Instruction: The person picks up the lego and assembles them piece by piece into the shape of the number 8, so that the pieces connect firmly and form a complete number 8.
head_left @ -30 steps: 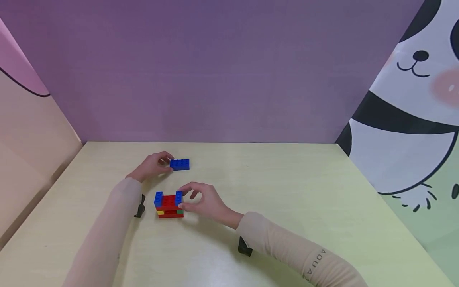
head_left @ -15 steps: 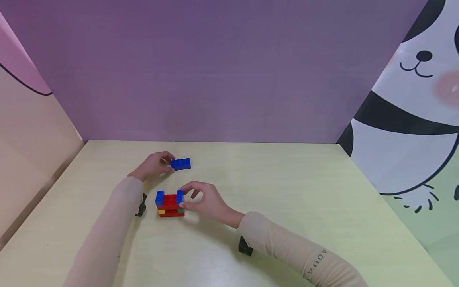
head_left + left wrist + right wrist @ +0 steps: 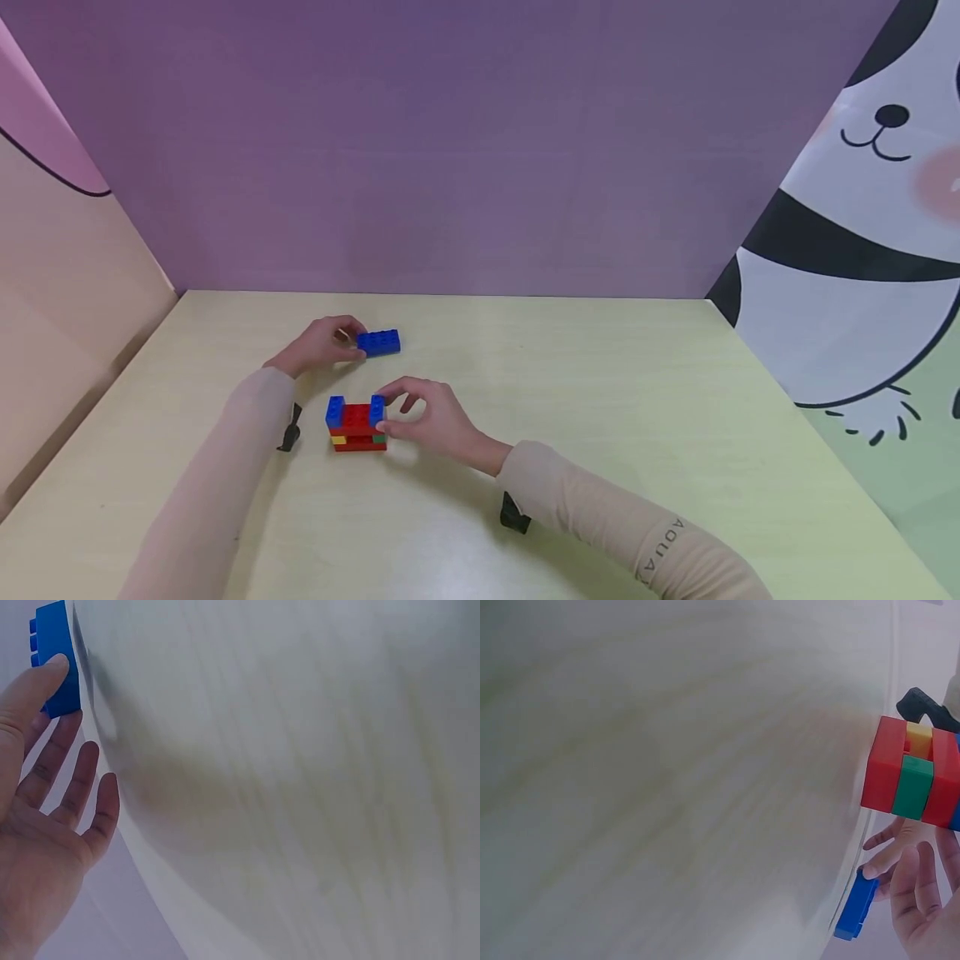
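My left hand [image 3: 324, 343] pinches the left end of a long blue toy brick [image 3: 378, 342] near the back of the table. In the left wrist view, thumb and fingers hold that blue brick [image 3: 58, 664], its studs facing left. Closer to me stands a small brick build [image 3: 357, 425] of red layers with yellow and green bricks between them and a small blue brick at each top end. My right hand [image 3: 435, 421] pinches the right-hand blue brick [image 3: 377, 410] between thumb and index finger. The right wrist view shows the build's green brick [image 3: 913, 786] side-on.
A pale wooden table [image 3: 600, 400] bears everything. Behind it rises a purple wall [image 3: 450, 150], with a panda picture [image 3: 847, 325] on the right wall. Black wrist mounts [image 3: 514, 512] hang beneath both sleeves.
The long blue brick has turned slightly, its right end tipping away from me, with the left hand still on it. The right hand and the build stay put; the head view shifts a little.
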Demonstrator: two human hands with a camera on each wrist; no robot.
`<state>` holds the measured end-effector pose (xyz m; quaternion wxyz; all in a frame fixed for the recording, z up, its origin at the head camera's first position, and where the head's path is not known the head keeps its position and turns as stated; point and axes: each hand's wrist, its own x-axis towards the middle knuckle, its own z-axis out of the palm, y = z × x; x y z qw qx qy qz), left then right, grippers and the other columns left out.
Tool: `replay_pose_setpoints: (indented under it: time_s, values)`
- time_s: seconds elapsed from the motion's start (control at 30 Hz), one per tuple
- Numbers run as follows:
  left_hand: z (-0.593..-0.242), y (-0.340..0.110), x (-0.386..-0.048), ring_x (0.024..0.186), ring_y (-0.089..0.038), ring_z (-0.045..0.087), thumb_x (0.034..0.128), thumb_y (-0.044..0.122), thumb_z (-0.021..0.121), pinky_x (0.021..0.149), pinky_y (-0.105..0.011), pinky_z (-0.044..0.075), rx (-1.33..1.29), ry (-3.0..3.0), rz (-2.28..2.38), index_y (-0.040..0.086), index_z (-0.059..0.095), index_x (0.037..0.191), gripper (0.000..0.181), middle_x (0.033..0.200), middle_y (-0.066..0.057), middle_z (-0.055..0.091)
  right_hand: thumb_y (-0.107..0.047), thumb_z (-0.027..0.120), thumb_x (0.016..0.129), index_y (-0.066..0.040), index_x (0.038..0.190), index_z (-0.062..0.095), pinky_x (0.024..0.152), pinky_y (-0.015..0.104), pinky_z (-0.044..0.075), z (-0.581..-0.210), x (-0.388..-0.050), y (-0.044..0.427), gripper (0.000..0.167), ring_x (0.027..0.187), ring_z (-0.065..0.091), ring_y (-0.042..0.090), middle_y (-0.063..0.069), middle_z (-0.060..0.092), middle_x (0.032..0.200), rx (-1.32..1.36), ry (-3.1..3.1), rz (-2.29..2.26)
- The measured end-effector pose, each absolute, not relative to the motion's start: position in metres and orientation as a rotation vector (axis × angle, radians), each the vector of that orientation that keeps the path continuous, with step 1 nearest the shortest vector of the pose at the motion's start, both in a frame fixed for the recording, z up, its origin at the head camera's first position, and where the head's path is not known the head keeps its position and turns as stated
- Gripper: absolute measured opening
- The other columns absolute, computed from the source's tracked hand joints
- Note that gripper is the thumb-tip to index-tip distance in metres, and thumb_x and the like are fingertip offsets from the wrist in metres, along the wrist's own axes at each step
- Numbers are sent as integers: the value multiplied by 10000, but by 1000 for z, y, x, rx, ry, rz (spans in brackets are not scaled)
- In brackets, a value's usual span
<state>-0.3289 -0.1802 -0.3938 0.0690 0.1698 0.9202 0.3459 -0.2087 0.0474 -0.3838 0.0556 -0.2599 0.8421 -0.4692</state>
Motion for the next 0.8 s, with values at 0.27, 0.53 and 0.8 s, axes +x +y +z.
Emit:
replay_pose_setpoints:
  time_s: [0.27,0.53,0.8]
  values:
    - [-393,-184,-326,1094,-322,502,817,206,680,915,-449,461,547,2782,1023,68,543,1157,391,1137,-146,563,-226,715,788,-203,1114,626,706,208,468,-384,-209,48,339,900,586,210,-53,641,1084,-788,2559,-1418]
    - [-390,-188,-312,1080,-297,512,817,219,679,894,-436,482,617,2790,1023,79,540,1167,401,1135,-123,575,-217,720,784,-186,1115,628,752,303,498,-386,-209,47,345,902,590,221,-47,649,1076,-810,2550,-1435]
    - [-390,-201,-300,1054,-292,529,805,255,695,874,-460,482,654,2815,1055,80,549,1148,412,1111,-114,589,-218,723,780,-185,1116,627,747,288,490,-388,-209,45,351,893,587,201,-41,653,1067,-819,2558,-1423]
